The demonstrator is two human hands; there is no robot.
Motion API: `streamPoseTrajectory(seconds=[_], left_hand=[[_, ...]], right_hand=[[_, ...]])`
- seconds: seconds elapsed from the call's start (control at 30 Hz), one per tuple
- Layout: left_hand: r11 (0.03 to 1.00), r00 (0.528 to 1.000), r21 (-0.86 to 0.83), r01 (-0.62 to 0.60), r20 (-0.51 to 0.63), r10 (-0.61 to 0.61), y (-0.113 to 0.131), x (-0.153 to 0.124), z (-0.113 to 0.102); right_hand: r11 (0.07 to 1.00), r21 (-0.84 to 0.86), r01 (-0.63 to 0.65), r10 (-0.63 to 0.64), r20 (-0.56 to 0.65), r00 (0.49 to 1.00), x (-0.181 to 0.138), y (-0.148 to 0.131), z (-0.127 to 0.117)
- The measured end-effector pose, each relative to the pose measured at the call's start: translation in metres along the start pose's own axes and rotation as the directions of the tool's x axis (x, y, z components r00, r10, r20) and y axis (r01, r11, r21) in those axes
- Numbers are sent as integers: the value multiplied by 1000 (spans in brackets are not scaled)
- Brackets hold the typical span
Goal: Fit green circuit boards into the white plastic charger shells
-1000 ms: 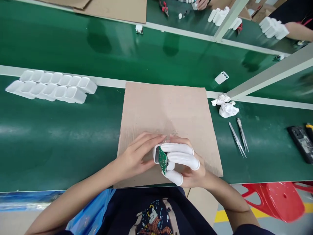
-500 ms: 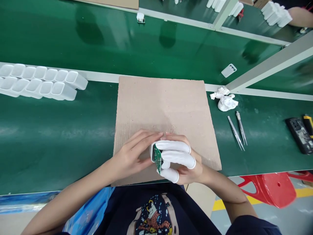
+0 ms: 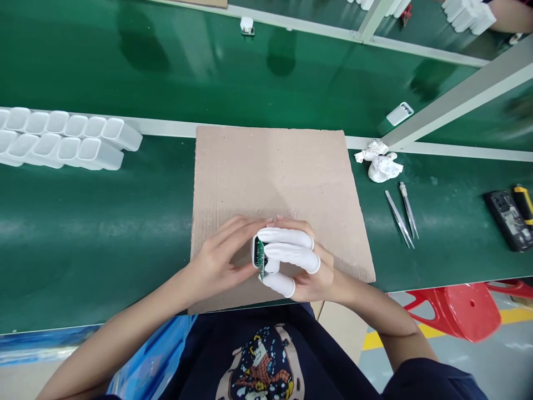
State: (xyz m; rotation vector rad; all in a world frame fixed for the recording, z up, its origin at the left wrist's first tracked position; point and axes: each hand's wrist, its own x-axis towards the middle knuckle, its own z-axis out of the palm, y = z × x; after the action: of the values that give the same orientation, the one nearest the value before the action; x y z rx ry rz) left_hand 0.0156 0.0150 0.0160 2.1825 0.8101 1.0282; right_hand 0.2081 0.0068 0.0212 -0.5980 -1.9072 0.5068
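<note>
A small green circuit board point(image 3: 261, 259) is pinched in my right hand point(image 3: 302, 255), which wears white finger cots on several fingers. A white block-like part shows on the board's right side, partly behind those fingers. My left hand point(image 3: 220, 258) grips a white plastic housing point(image 3: 254, 251) from the left; its open end faces the board. The board's left edge is at the housing's mouth, partly inside as far as I can see. Both hands are above a cardboard sheet point(image 3: 266, 166), their fingertips meeting at the far side.
Two rows of white housings point(image 3: 89, 153) stand at left. To the right lie tweezers point(image 3: 398, 218), crumpled white tissue point(image 3: 383, 168) and a black device point(image 3: 508, 219). A white cover point(image 3: 400, 114) and a small board with a white block point(image 3: 247, 25) lie beyond the rail. A red stool point(image 3: 470, 311) stands below right.
The circuit board has turned more upright and moved left against the housing's opening. Both hands have shifted slightly up and left in view; the camera has moved a little too.
</note>
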Motion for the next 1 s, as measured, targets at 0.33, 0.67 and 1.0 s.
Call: streamPoseTrajectory(seconds=[0.33, 0.67, 1.0], left_hand=[[999, 999, -2, -51, -13, 51, -2, 0, 1], [1000, 999, -3, -27, 29, 27, -3, 0, -1], [999, 999, -31, -35, 30, 36, -3, 1, 2]], right_hand=[[999, -29, 37, -37, 6, 999, -5, 2, 1], [995, -11, 99, -99, 27, 995, -1, 0, -8], [998, -39, 48, -47, 10, 999, -5, 0, -4]])
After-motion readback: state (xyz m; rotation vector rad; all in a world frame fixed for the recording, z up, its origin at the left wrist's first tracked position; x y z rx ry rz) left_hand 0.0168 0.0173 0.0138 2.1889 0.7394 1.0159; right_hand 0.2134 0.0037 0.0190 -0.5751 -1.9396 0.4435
